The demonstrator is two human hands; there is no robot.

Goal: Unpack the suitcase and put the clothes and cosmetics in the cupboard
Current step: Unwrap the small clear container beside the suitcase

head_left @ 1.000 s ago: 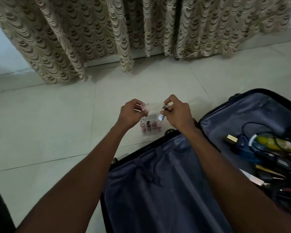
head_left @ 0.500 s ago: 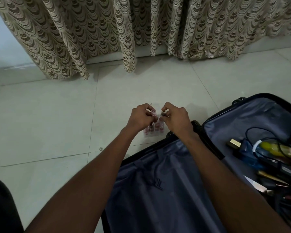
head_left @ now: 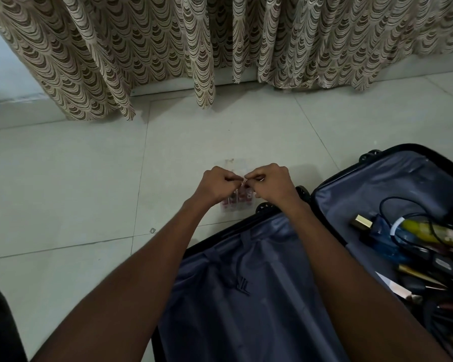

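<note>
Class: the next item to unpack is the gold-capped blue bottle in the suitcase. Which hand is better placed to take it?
Right, probably. The right hand is nearer the blue bottle in the suitcase; the left hand would cross over. Both now pinch the clear packet.

Clear pouch (head_left: 235,202) of pink cosmetics beside open suitcase (head_left: 246,296).
</note>
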